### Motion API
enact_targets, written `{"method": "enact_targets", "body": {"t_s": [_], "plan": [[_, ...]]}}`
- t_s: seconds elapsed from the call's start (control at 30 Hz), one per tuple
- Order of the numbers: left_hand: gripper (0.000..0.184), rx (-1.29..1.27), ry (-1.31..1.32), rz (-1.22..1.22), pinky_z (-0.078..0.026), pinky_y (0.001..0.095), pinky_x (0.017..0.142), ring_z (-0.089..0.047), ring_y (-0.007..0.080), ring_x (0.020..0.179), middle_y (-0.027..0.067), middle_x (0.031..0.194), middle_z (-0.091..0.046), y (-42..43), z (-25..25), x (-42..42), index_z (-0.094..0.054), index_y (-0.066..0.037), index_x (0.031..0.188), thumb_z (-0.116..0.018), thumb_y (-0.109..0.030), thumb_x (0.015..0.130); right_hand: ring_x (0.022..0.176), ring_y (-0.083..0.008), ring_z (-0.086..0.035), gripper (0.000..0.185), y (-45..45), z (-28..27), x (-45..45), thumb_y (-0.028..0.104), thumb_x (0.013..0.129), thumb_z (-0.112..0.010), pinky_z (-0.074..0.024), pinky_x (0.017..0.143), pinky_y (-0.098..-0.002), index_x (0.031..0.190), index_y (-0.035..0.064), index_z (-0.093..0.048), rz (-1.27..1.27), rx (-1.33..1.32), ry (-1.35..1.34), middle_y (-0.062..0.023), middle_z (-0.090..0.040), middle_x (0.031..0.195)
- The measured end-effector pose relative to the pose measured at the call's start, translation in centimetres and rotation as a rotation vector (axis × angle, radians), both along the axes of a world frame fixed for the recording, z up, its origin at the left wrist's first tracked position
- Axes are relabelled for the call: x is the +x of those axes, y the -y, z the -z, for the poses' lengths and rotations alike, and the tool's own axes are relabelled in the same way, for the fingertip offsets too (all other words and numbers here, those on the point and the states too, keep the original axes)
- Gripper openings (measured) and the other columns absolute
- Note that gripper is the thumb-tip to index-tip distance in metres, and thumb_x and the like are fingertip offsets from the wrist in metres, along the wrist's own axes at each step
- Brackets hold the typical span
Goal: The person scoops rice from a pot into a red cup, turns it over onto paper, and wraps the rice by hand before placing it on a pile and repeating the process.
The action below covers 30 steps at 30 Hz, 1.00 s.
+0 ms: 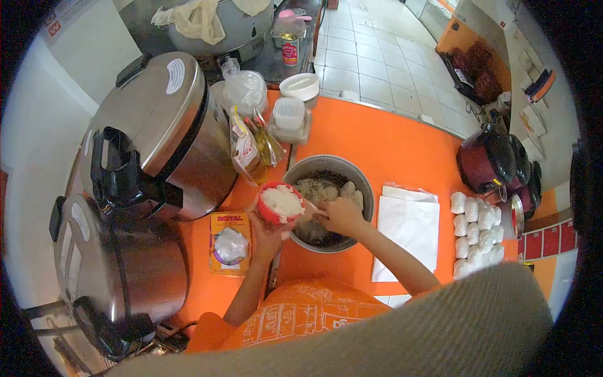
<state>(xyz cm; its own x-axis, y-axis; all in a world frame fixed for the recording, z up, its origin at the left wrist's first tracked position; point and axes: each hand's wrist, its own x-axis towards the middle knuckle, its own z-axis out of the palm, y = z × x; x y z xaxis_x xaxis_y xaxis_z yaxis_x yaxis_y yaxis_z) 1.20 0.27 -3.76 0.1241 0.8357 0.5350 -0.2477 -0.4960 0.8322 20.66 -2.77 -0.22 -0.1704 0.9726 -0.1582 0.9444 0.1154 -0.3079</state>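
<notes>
The left hand [269,237] grasps a red cup [264,212] of rice [282,201]. The right hand [341,218] grips a paddle [311,210] over the pot [369,198].

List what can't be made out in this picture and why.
All in the head view:
Inside of the larger cooker: hidden by its closed lid.
Part of the metal pot: covered by the right hand.
Inner bottom of the red cup: hidden by rice.
Lower part of the orange shirt: blocked by a brown strip.
ROYAL box: fine print too small.
</notes>
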Motion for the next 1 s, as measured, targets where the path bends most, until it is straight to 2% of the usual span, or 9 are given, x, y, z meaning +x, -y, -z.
{"method": "enact_targets", "body": {"t_s": [0.13,0.27,0.33,0.43,0.53,0.6,0.7,0.8,1.0], "plan": [[0.095,-0.163,0.010,0.007,-0.048,0.0437,0.095,-0.046,0.0294,0.121,0.0145,0.135,-0.036,0.4,-0.7,0.4,-0.022,-0.012,0.132,-0.084,-0.005,0.061,0.075,-0.0385,-0.063,0.037,2.4,0.6,1.9,0.042,0.084,-0.058,-0.0510,0.065,-0.0454,0.093,0.0072,-0.066,0.065,-0.039,-0.232,-0.0201,-0.065,0.079],[0.097,-0.326,0.020,0.055,-0.049,0.0435,0.094,-0.047,0.0295,0.120,0.0151,0.135,-0.036,0.2,-2.0,1.0,-0.023,-0.012,0.130,-0.087,-0.008,0.058,0.066,-0.0376,-0.062,0.033,4.1,-1.2,4.1,0.042,0.085,-0.058,-0.0505,0.060,-0.0448,0.098,0.0129,-0.066,0.127,0.013,-0.200,-0.0146,-0.066,0.079],[0.091,-0.179,0.011,0.109,-0.047,0.0425,0.096,-0.044,0.0283,0.122,0.0156,0.135,-0.033,-0.2,-1.7,0.9,-0.025,-0.011,0.131,-0.084,-0.005,0.061,0.062,-0.0362,-0.062,0.032,4.8,-3.5,4.9,0.041,0.085,-0.057,-0.0504,0.057,-0.0443,0.103,0.0159,-0.065,0.194,0.058,-0.129,-0.0119,-0.067,0.077],[0.086,-0.071,-0.183,0.190,-0.046,0.0417,0.098,-0.042,0.0287,0.123,0.0171,0.133,-0.031,-0.6,-2.5,0.3,-0.031,-0.010,0.129,-0.084,-0.005,0.061,0.058,-0.0309,-0.062,0.035,6.0,-7.1,4.7,0.037,0.085,-0.059,-0.0501,0.053,-0.0414,0.107,0.0096,-0.063,0.226,0.217,0.068,-0.0105,-0.063,0.068],[0.084,0.023,-0.544,0.115,-0.043,0.0439,0.097,-0.041,0.0331,0.120,0.0182,0.126,-0.034,0.7,-4.9,1.0,-0.036,-0.008,0.124,-0.086,-0.012,0.057,0.054,-0.0257,-0.062,0.031,6.8,-8.2,2.3,0.031,0.087,-0.057,-0.0488,0.048,-0.0387,0.099,0.0028,-0.061,0.220,0.392,0.167,-0.0099,-0.060,0.066],[0.087,0.131,-0.669,0.015,-0.042,0.0445,0.095,-0.043,0.0331,0.115,0.0169,0.123,-0.034,1.5,-5.4,2.6,-0.035,-0.006,0.122,-0.088,-0.015,0.054,0.058,-0.0206,-0.061,0.017,7.6,-7.7,0.9,0.019,0.082,-0.056,-0.0483,0.051,-0.0337,0.087,0.0025,-0.056,0.031,0.424,0.355,-0.0088,-0.058,0.071],[0.091,-0.021,-0.730,-0.105,-0.040,0.0440,0.094,-0.043,0.0348,0.111,0.0166,0.118,-0.036,1.7,-5.8,3.8,-0.034,-0.004,0.122,-0.089,-0.019,0.052,0.065,-0.0177,-0.058,0.017,8.4,-7.8,-0.7,0.013,0.071,-0.055,-0.0477,0.057,-0.0290,0.085,0.0039,-0.054,-0.112,0.571,0.434,-0.0056,-0.053,0.072],[0.093,-0.043,-0.749,-0.061,-0.039,0.0440,0.095,-0.043,0.0355,0.110,0.0168,0.116,-0.037,1.3,-6.4,4.1,-0.035,-0.003,0.122,-0.090,-0.021,0.049,0.064,-0.0186,-0.062,0.014,8.9,-7.2,-1.2,0.015,0.080,-0.058,-0.0486,0.054,-0.0309,0.088,0.0039,-0.055,-0.107,0.517,0.423,-0.0049,-0.058,0.073],[0.098,0.169,-0.890,0.178,-0.039,0.0455,0.098,-0.042,0.0381,0.112,0.0178,0.116,-0.037,-0.9,-5.9,3.2,-0.035,-0.002,0.127,-0.089,-0.022,0.048,0.050,-0.0245,-0.058,0.024,9.0,-6.6,0.0,0.028,0.082,-0.065,-0.0459,0.045,-0.0351,0.075,0.0073,-0.055,-0.008,0.502,0.069,-0.0058,-0.056,0.058]]}}
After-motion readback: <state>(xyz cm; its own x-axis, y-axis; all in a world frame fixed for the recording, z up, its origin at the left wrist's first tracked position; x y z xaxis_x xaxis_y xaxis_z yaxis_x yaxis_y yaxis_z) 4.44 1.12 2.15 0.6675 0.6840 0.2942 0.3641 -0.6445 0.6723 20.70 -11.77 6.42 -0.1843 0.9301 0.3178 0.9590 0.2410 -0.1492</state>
